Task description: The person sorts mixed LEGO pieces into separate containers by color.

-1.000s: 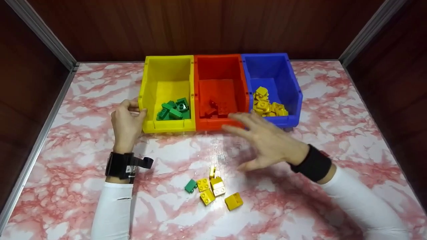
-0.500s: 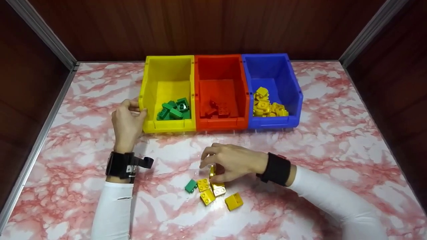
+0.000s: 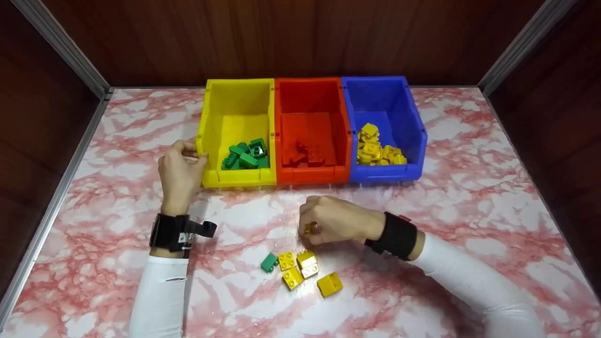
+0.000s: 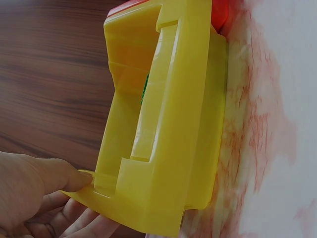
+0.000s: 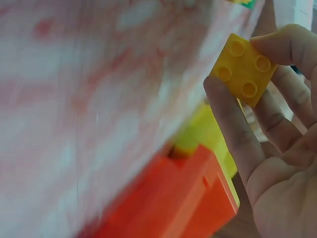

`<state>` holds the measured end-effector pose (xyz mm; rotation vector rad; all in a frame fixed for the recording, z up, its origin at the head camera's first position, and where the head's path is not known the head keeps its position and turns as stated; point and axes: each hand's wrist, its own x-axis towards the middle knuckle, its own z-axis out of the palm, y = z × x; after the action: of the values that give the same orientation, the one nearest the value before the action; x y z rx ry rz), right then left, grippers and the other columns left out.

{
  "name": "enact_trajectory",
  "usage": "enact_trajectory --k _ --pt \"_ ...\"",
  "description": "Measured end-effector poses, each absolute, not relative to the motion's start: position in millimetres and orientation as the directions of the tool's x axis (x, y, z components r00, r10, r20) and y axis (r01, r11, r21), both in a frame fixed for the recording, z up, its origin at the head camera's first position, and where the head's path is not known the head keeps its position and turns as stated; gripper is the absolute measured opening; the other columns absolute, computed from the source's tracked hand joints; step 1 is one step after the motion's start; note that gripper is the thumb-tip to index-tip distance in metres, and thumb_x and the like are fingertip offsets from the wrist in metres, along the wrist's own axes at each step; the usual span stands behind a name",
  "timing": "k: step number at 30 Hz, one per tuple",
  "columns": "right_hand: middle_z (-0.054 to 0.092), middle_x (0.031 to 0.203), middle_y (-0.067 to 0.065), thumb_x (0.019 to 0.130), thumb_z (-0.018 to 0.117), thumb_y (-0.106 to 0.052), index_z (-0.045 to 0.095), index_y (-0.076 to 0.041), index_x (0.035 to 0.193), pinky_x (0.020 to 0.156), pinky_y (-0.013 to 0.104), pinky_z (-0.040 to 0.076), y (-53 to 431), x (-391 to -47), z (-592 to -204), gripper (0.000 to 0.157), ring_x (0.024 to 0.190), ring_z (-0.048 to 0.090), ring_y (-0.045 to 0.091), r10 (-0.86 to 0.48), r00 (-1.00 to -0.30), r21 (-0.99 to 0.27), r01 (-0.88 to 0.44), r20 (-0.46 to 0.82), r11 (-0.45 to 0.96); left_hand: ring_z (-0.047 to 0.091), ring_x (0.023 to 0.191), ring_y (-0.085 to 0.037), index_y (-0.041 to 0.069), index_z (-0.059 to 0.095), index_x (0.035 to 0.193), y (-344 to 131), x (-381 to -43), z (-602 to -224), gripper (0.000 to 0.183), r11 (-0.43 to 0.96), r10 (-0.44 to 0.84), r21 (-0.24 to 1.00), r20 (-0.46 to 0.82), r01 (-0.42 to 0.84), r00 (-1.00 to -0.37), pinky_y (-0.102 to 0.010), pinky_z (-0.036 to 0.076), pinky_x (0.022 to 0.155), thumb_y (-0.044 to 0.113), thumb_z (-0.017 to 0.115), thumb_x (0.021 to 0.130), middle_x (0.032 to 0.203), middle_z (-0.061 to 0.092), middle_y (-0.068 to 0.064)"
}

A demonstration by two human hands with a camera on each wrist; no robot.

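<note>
In the head view my left hand (image 3: pixel 178 173) holds the left side wall of the yellow bin (image 3: pixel 239 177). The left wrist view shows the thumb over the bin's rim (image 4: pixel 153 198) and the other fingers beneath it. My right hand (image 3: pixel 340 220) pinches a yellow toy building brick (image 5: pixel 242 69) between thumb and fingers. Four round studs face the right wrist camera. This hand is over the table in front of the bins, just beyond a small group of loose yellow bricks (image 3: pixel 292 278) and one green brick (image 3: pixel 269 262).
The red bin (image 3: pixel 310 174), with red bricks (image 3: pixel 313 153), adjoins the yellow one, which contains green bricks (image 3: pixel 244 157). At the right end, the blue bin (image 3: pixel 387 173) holds yellow bricks (image 3: pixel 373 149). Dark wood-look walls (image 3: pixel 300 37) enclose the marbled table (image 3: pixel 117 141).
My right hand has come back from over the red and blue bins to the loose bricks, picked up the small yellow one, and moved slightly right with it. The left hand stays at the yellow bin.
</note>
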<state>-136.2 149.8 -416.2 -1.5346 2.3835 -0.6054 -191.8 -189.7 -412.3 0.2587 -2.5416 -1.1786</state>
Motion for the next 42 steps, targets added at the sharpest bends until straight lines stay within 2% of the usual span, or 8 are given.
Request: enact_trajectory --k 4,11,15,20,24,33,37,42 --pt "0.076 0.091 0.003 0.087 0.081 -0.011 0.081 -0.011 0.096 0.079 0.027 0.061 170.1 -141.4 -400.6 0.009 0.086 0.070 0.017 -0.880 -0.464 -0.446 -0.812 0.101 0.377 0.076 0.098 -0.033 -0.005 0.070 0.112 -189.8 -191.8 -412.4 0.024 0.639 -0.302 0.768 0.210 -0.034 -0.930 -0.020 0.048 0.078 0.011 0.073 0.094 0.109 0.078 -0.021" --pt "0.077 0.092 0.007 0.083 0.081 -0.003 0.081 -0.007 0.093 0.072 0.029 0.064 215.3 -159.4 -376.3 0.010 0.084 0.072 0.018 -0.802 -0.546 -0.406 -0.808 0.243 0.427 0.076 0.101 -0.035 -0.005 0.070 0.113 -190.0 -192.8 -412.2 0.024 0.637 -0.297 0.770 0.204 -0.035 -0.933 -0.033 0.054 0.086 0.010 0.072 0.094 0.111 0.078 -0.022" --pt "0.078 0.090 0.007 0.081 0.084 -0.003 0.082 -0.007 0.092 0.071 0.033 0.065 241.1 -171.7 -367.0 0.012 0.082 0.074 0.020 -0.752 -0.595 -0.366 -0.792 0.284 0.489 0.076 0.100 -0.035 -0.005 0.070 0.113 -190.5 -192.9 -412.1 0.024 0.636 -0.297 0.771 0.207 -0.032 -0.932 -0.033 0.055 0.085 0.010 0.072 0.095 0.111 0.078 -0.021" --pt "0.078 0.086 0.005 0.078 0.085 -0.001 0.083 -0.009 0.090 0.073 0.039 0.062 270.4 -189.2 -362.3 0.015 0.082 0.073 0.020 -0.661 -0.699 -0.330 -0.714 0.274 0.618 0.076 0.099 -0.035 -0.006 0.070 0.112 -190.7 -192.5 -412.6 0.024 0.649 -0.294 0.761 0.227 -0.019 -0.929 -0.038 0.057 0.086 0.011 0.073 0.095 0.109 0.078 -0.022" --pt "0.078 0.086 0.006 0.081 0.084 -0.001 0.083 -0.008 0.091 0.075 0.042 0.060 288.1 -202.2 -365.9 0.012 0.082 0.073 0.021 -0.580 -0.778 -0.327 -0.628 0.242 0.706 0.076 0.099 -0.036 -0.007 0.069 0.112 -190.5 -192.7 -413.1 0.025 0.655 -0.291 0.755 0.232 -0.016 -0.928 -0.040 0.058 0.087 0.011 0.074 0.094 0.108 0.078 -0.022" --pt "0.077 0.095 0.014 0.087 0.081 -0.003 0.081 -0.001 0.097 0.082 0.048 0.063 307.4 -213.6 -379.3 0.010 0.092 0.073 0.029 -0.543 -0.815 -0.228 -0.578 0.201 0.783 0.076 0.098 -0.035 -0.006 0.070 0.112 -190.3 -192.7 -413.2 0.024 0.647 -0.290 0.762 0.230 -0.014 -0.929 -0.030 0.053 0.082 0.010 0.073 0.095 0.109 0.078 -0.022" --pt "0.075 0.104 0.018 0.090 0.083 -0.014 0.078 0.000 0.107 0.085 0.051 0.063 308.3 -208.7 -379.7 0.023 0.097 0.071 0.033 -0.532 -0.816 -0.210 -0.574 0.224 0.792 0.076 0.098 -0.034 -0.006 0.070 0.113 -190.1 -192.3 -413.0 0.025 0.648 -0.295 0.761 0.220 -0.026 -0.930 -0.026 0.052 0.080 0.011 0.074 0.095 0.109 0.078 -0.022" --pt "0.067 0.127 0.021 0.087 0.086 -0.037 0.066 -0.004 0.135 0.089 0.058 0.060 299.1 -187.1 -373.5 0.062 0.111 0.066 0.038 -0.554 -0.777 -0.201 -0.619 0.299 0.759 0.076 0.098 -0.034 -0.006 0.070 0.112 -190.1 -192.1 -412.8 0.025 0.648 -0.294 0.762 0.223 -0.022 -0.929 -0.024 0.050 0.079 0.011 0.073 0.095 0.109 0.078 -0.021"
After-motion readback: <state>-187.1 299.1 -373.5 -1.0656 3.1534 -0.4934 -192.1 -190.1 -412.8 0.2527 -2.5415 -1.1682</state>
